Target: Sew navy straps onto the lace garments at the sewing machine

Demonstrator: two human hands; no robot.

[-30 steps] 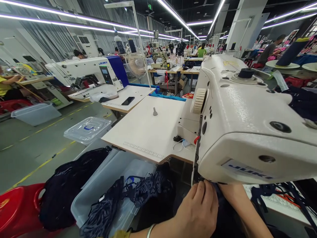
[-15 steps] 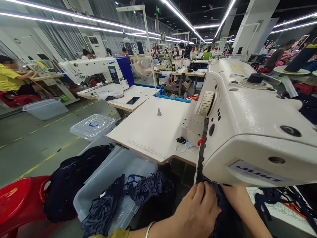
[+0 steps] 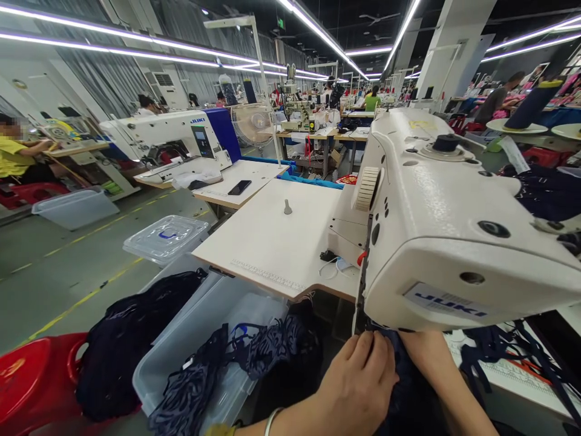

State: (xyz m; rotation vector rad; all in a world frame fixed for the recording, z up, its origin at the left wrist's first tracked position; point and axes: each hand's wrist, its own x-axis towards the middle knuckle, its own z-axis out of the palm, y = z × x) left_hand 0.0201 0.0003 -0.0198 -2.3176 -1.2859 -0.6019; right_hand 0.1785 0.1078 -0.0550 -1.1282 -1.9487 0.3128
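My left hand, with a pale bangle at the wrist, is closed on dark navy fabric just below the sewing machine head. Its fingers are bent and pressed together at the near end of the machine. On the other side of the cloth, my right hand reaches in under the head. The machine hides its fingers, so its grip does not show. The needle area is also out of sight behind the housing.
Left of my arm, a clear plastic bin holds navy garments. Further left stands a red stool beside a dark fabric heap. Navy straps lie on the right. A phone rests on the neighbouring table.
The view has shifted slightly, so the machine and tables appear a little further left. Both hands remain at the fabric under the machine head, with barely any visible movement.
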